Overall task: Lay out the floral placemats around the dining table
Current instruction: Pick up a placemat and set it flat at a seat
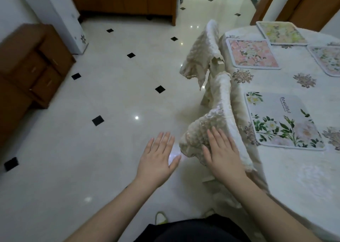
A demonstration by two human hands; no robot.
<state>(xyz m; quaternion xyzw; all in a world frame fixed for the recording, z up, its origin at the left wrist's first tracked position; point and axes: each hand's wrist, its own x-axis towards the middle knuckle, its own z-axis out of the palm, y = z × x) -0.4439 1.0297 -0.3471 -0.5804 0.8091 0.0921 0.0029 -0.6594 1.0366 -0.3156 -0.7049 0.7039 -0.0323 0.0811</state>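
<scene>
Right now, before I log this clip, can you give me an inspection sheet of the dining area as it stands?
Surface: round dining table under a cream floral tablecloth.
Job's things: four floral placemats lie flat: white-rose "Beautiful" placemat, pink placemat, yellow placemat, and a fourth placemat cut by the frame edge.
Clutter: nothing seen.
Hands: left hand open over the floor; right hand flat on the near lace-covered chair.
Cables: nothing seen.
Surroundings: second covered chair, brown wooden drawers, tiled floor.
</scene>
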